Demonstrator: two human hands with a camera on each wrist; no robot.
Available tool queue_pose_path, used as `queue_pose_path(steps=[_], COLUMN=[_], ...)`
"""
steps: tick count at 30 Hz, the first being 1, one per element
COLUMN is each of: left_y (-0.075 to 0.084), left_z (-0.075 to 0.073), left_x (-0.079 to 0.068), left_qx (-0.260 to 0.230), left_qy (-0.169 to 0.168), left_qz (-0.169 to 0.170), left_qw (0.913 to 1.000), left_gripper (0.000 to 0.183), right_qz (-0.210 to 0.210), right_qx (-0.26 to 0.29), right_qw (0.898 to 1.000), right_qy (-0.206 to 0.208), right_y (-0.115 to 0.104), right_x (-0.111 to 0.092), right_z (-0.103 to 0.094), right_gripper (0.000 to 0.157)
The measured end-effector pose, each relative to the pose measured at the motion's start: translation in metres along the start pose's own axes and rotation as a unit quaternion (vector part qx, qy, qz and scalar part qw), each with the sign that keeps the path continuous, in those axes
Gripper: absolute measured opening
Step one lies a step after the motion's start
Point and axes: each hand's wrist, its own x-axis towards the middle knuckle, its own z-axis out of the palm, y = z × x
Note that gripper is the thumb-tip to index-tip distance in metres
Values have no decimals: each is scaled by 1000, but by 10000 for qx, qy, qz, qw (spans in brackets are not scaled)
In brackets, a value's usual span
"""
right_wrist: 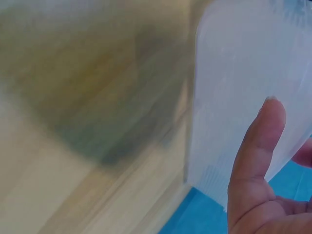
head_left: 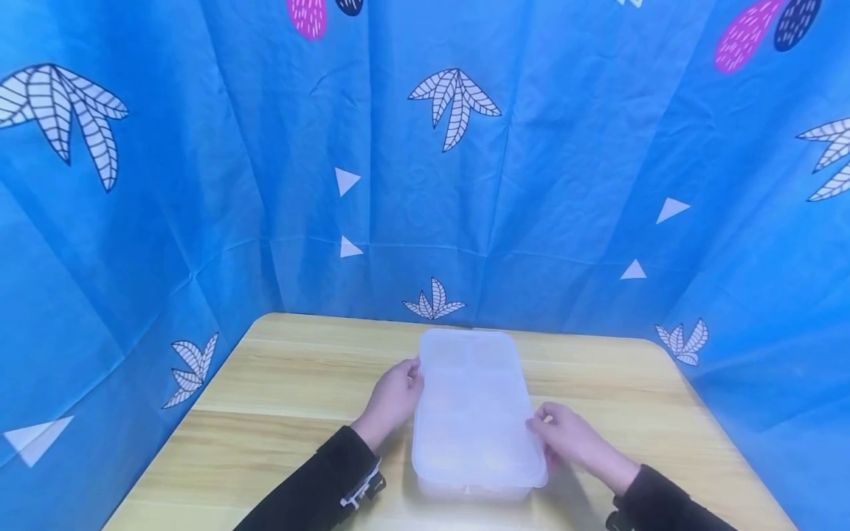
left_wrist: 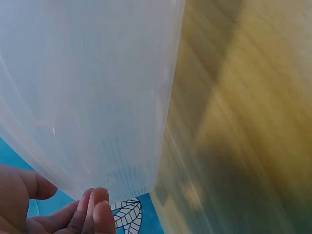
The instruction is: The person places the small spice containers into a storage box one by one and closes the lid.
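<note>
A translucent white plastic storage box (head_left: 465, 491) stands on the wooden table with its pale lid (head_left: 471, 405) on top. Faint rectangular shapes show through the lid. At the far left side of the rim, my left hand (head_left: 393, 398) grips the edge; in the left wrist view its fingers (left_wrist: 101, 212) lie near the box's wall, with the thumb across the rim. My right hand (head_left: 572, 436) holds the right edge nearer the front. In the right wrist view one finger (right_wrist: 263, 131) stretches along the side wall. The contents cannot be made out.
The light wooden table (head_left: 299, 383) extends on both sides of the box, with rounded far corners. A blue curtain (head_left: 564, 147) with leaf and triangle prints hangs behind it and along both sides. Dark sleeves (head_left: 332, 472) cover the forearms.
</note>
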Motion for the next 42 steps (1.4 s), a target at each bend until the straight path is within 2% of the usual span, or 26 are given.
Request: queue_pose_path(steps=[7, 13, 22, 32, 42], left_y=[6, 14, 20, 20, 20], left_z=[3, 6, 11, 12, 15], left_x=[-5, -9, -4, 9, 15], left_qx=[501, 1099, 1314, 1689, 1875], left_qy=[166, 294, 294, 282, 139], left_qz=[-186, -376, -783, -1073, -1273], left_qw=[9984, 9928, 9878, 9794, 9739], left_gripper=[42, 40, 33, 52, 54], right_qz=[251, 341, 550, 673, 745], right_qx=[-480, -423, -374, -241, -146], right_qw=[9970, 9958, 9954, 9955, 9951], right_qy=[545, 741, 690, 626, 631], right_y=[-4, -9, -15, -20, -16], right_x=[21, 39, 61, 70, 74], right_z=[3, 5, 6, 6, 13], right_gripper=[23, 26, 31, 30, 47])
